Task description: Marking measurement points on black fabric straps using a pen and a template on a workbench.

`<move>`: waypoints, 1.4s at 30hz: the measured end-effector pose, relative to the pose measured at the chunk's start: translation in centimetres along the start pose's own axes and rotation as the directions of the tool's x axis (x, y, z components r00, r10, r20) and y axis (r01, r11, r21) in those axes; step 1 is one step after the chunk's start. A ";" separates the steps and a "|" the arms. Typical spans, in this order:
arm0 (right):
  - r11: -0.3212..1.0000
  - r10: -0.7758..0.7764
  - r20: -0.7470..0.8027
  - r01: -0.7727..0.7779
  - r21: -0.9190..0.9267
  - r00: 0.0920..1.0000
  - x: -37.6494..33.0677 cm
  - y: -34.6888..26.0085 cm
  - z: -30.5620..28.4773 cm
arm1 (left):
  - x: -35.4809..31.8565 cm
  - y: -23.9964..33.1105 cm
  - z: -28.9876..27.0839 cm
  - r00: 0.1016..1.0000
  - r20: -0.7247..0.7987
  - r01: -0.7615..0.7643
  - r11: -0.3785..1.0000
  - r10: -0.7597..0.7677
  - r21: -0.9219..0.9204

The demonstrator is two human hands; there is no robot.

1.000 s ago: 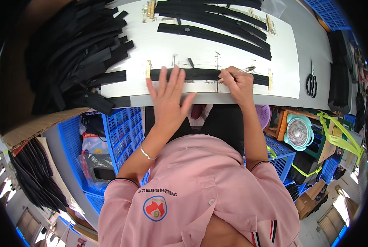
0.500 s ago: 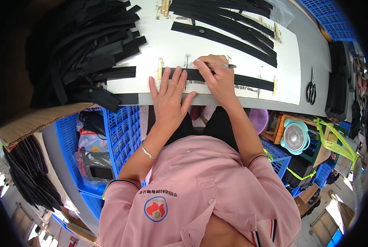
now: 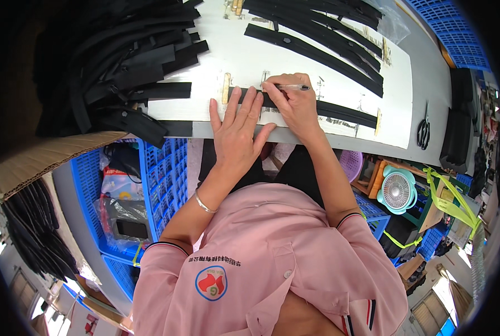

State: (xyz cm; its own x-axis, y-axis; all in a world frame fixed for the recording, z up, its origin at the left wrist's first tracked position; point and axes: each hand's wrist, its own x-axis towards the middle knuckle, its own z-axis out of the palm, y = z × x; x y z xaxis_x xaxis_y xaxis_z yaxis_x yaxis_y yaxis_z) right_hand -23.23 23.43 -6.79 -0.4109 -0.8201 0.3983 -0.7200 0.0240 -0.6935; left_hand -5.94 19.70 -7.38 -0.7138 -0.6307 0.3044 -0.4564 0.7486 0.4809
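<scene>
A long black fabric strip [image 3: 346,112] lies across the white board [image 3: 219,50] in front of me, between two small tan strips stuck to the board. My left hand [image 3: 236,131] rests flat on the strip's left part, its fingers stretched out and a little apart. Just right of it, my right hand [image 3: 299,112] grips a slim pen [image 3: 293,87]. The pen slants with its back end to the right. Its tip is hidden by my fingers near the strip's upper edge. Dark ink marks dot the board around the strip.
Several black strips [image 3: 322,47] lie farther back on the board, and a big heap of them [image 3: 132,61] sits at left. Black-handled scissors [image 3: 423,131] lie at right. Blue crates [image 3: 166,185] and a teal fan [image 3: 397,190] stand below the table edge.
The view has shifted slightly, so the board sits a little more to the right. The pen in my right hand has tilted a little; my left hand stays flat on the strip.
</scene>
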 end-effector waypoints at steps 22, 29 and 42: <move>0.977 -0.214 0.118 0.210 0.045 0.970 0.1 -0.1 -1.0 | 0.0 0.1 0.1 0.999 -0.001 0.037 0.998 -0.037 -0.055; 0.989 -0.122 -0.169 0.105 -0.107 0.978 -5.2 -1.1 -3.2 | -0.4 -1.2 -2.1 0.998 -0.035 0.042 0.988 -0.048 -0.146; 0.869 0.049 0.056 -0.015 -0.494 0.997 -0.2 5.9 -8.9 | 3.4 -11.3 -7.6 0.972 -0.231 0.134 0.892 -0.035 0.431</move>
State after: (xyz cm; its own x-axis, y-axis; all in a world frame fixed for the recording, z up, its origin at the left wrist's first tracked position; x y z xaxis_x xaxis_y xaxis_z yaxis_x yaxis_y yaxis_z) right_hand -32.41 28.82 -5.63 -0.4140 -0.8486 0.3294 -0.8960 0.3160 -0.3120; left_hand 0.82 7.60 -5.56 -0.5553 -0.6864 0.4695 -0.7320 0.6714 0.1159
